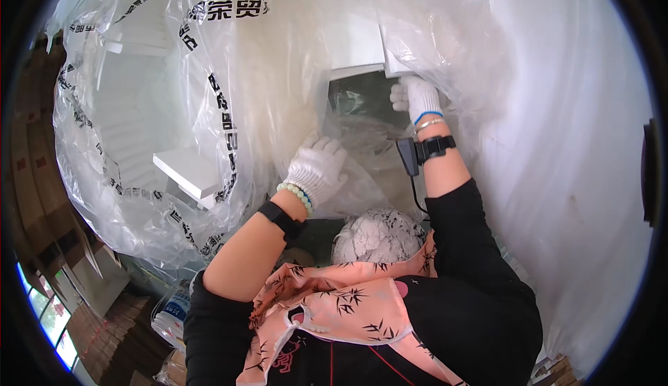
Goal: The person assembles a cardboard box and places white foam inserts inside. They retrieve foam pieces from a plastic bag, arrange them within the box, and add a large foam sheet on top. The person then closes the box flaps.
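My left hand [316,168], in a white knit glove, is closed on a fold of a large clear plastic bag [278,73] with black printing. Farther off and to the right, my right hand [417,98], gloved the same way, has its fingers curled in. It is up against the lower corner of white flat pieces [395,62] under the clear plastic. What its fingers grip is hidden. Between my hands lies a dark opening [358,97] with loose plastic film [369,139] below it.
Inside the bag on the left sits a white block [186,172]. White plastic sheeting [570,142] fills the right side. Near my body is a round white, cracked-looking thing [376,238]. Stacked brown cardboard [42,177] stands at the far left, and a plastic bottle [174,308] at lower left.
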Tool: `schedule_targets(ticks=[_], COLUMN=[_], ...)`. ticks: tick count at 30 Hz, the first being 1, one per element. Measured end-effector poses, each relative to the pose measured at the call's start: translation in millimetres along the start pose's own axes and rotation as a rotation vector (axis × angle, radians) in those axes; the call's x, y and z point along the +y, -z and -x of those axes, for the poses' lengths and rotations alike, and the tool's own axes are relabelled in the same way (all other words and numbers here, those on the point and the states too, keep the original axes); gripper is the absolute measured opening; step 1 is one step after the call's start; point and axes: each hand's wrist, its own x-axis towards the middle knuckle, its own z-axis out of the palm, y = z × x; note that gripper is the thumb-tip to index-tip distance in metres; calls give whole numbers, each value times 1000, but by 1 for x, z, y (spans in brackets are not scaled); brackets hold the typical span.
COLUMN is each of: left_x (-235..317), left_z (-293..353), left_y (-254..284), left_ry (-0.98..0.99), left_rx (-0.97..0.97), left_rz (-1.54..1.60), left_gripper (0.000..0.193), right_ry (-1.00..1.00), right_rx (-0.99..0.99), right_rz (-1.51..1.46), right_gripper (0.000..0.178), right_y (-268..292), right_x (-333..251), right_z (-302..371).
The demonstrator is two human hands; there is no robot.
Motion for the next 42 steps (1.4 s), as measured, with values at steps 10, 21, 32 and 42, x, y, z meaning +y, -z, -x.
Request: schedule_targets(ticks=[10,21,32,42], left_x=[7,6,11,-53], left_z=[3,7,-73,-132], left_y=[16,19,95,75], left_ry=[-17,-37,135,255], left_rx=[34,59,490,121], left_rz=[14,-36,-92,-268], left_gripper=[44,31,53,59], right_ry=[542,901,799,772], right_rx=[-201,311,173,133], right_rz=[205,1125,563,216], right_gripper=[35,41,41,42], right_y=[49,-1,-5,-3], right_x=[27,-18,-51,-67], right_z=[-89,-78,-65,-49])
